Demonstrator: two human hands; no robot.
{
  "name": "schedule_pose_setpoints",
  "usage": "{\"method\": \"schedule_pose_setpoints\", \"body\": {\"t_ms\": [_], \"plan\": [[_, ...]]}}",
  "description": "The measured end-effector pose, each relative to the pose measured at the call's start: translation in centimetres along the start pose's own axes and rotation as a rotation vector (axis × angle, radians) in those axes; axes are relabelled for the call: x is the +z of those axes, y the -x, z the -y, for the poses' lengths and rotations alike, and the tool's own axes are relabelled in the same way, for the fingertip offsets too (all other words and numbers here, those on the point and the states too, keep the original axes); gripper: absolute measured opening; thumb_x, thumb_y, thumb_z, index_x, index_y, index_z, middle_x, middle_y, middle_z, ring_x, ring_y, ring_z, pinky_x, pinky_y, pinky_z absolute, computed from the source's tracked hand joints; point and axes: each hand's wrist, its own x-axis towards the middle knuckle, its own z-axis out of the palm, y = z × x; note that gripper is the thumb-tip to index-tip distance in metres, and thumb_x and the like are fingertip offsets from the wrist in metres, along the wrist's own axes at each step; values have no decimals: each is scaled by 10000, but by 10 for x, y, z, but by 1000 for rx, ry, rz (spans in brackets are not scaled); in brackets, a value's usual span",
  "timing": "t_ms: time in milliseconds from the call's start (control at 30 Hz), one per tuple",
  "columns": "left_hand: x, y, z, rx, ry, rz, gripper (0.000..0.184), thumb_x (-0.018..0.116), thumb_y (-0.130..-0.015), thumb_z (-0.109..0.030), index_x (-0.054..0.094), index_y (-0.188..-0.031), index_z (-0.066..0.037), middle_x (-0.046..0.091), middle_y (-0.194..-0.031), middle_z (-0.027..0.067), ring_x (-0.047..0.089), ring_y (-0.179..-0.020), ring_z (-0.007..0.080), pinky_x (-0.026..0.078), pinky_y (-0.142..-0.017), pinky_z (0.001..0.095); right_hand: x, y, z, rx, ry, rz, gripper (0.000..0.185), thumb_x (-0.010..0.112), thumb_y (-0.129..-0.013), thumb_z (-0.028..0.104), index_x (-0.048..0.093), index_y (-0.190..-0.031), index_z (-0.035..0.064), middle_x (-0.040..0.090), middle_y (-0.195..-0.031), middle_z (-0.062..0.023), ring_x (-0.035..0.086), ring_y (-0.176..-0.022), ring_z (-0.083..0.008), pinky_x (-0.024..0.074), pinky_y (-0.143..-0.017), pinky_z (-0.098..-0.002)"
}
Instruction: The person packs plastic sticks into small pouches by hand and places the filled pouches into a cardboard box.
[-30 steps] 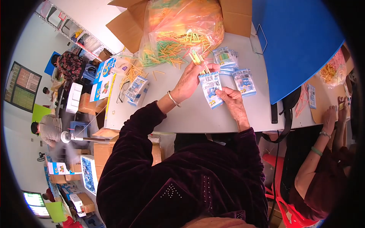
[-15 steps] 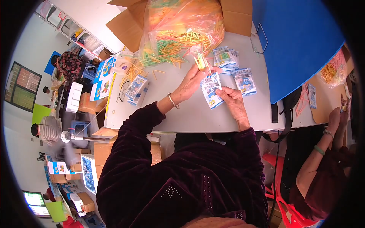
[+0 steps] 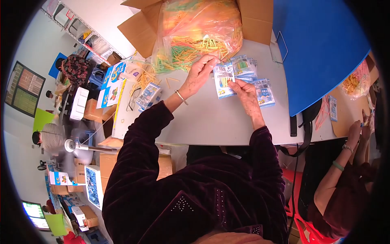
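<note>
A small blue-and-white plastic packet (image 3: 219, 88) is upright in front of me, with thin yellow-green sticks (image 3: 224, 81) showing through its clear window. My right hand (image 3: 247, 96) pinches its lower right edge between thumb and fingers. At the packet's top left corner, my left hand (image 3: 199, 76) has its fingertips pressed together on the edge. Just beyond the packet lie several filled packets (image 3: 242, 65) in a pile, and another packet (image 3: 265, 94) is right of my right hand.
A large clear bag of coloured sticks (image 3: 199, 26) fills an open cardboard box (image 3: 256, 20) at the back. Loose sticks, eyeglasses (image 3: 131, 100) and more packets (image 3: 149, 95) lie at left. A blue panel (image 3: 321, 49) stands at right; beyond it, another person's hands (image 3: 357, 129) work.
The bundle of sticks that my left hand held above the packet is now inside it. My left hand is closed at the packet's top; the packet has turned and risen slightly.
</note>
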Motion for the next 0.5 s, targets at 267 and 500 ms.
{"method": "schedule_pose_setpoints", "body": {"t_ms": [267, 500], "plan": [[-9, -7, -11, -71, 182, -5, 411, 271, -981, -333, 478, -1076, 9, 545, -1161, 180, 515, -1066, 211, 405, -884, 330, 0, 5, 3, 41, -2, 4, 236, 591, -856, 169, 646, -996, -13, 636, -784, 1, 528, -679, -45, 425, -634, -200], [-13, -14, -17, -247, 612, 349, 351, 421, -926, -292, 517, -1037, 27, 538, -1196, 178, 497, -1128, 241, 394, -948, 330, 0, 13, 10, 145, -112, 70, 238, 618, -848, 176, 649, -1008, 2, 639, -808, -3, 536, -718, -51, 429, -668, -203]]}}
